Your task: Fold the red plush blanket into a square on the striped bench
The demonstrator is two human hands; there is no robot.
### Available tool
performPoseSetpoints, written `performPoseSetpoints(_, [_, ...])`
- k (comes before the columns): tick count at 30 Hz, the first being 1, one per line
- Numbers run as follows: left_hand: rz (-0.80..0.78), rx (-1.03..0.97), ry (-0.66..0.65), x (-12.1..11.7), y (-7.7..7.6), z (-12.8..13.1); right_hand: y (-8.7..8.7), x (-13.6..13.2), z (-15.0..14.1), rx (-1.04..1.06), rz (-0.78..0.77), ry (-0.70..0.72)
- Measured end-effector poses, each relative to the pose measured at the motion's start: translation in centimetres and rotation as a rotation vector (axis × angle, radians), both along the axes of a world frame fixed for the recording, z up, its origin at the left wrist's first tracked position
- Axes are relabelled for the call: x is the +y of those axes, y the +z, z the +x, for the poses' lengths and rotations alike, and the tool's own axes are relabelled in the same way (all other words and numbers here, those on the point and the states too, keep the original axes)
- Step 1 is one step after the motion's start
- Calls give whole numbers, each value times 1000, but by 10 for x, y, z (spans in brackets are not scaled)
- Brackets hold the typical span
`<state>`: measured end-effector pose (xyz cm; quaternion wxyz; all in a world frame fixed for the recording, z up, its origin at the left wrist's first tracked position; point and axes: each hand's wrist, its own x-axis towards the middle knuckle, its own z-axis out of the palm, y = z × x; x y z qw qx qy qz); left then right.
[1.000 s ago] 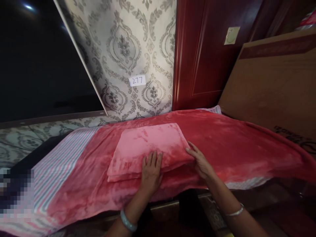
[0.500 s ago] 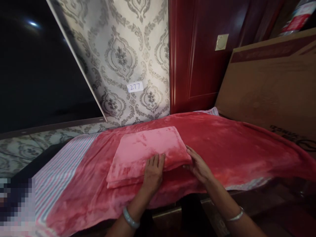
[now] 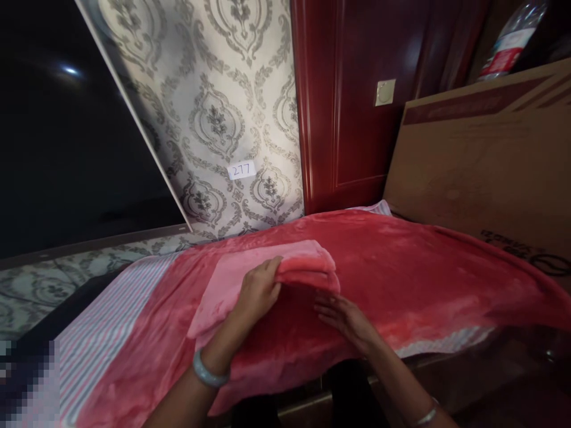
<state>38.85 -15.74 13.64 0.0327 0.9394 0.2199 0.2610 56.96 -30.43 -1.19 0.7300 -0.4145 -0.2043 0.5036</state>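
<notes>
A folded pink plush cloth (image 3: 238,267), like a small blanket, lies on a red plush blanket (image 3: 401,273). My left hand (image 3: 257,289) is closed on its near edge, and that edge is raised and folded back toward the wall. The thumb is tucked under the layers. My right hand (image 3: 345,319) is at the cloth's near right corner with its fingers stretched out. Whether those fingertips touch the cloth or only the red blanket below, I cannot tell.
A striped cloth (image 3: 120,315) covers the left end of the surface. A large dark screen (image 3: 80,131) leans at the left. On the right stands a cardboard box (image 3: 473,160), with a plastic bottle (image 3: 508,47) above it. A paper label (image 3: 241,170) is on the patterned wall.
My left hand has lifted the pink cloth's near edge and moved it up and left, away from me. My right hand has let go of the right corner and come slightly nearer.
</notes>
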Motion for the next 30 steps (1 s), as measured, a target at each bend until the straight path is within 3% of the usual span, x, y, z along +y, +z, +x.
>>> performPoseSetpoints(4, [-91, -100, -56, 9, 32, -3, 2, 11, -6, -42, -1, 7])
performPoseSetpoints(11, [-350, -230, -229, 11, 106, -9, 8, 39, -18, -183, 59, -119])
performPoseSetpoints(16, [-658, -293, -191, -1, 149, -20, 13, 51, -21, -221, 68, -180])
performPoseSetpoints(20, [-812, -378, -172, -6, 177, -33, 27, 56, -20, -325, 194, -204])
performPoseSetpoints(25, [-882, -508, -140, -1, 196, -59, 67, 47, -20, -293, 284, -197])
performPoseSetpoints(30, [-968, -574, -114, 10, 186, -89, 117, 13, -33, -252, 326, -330])
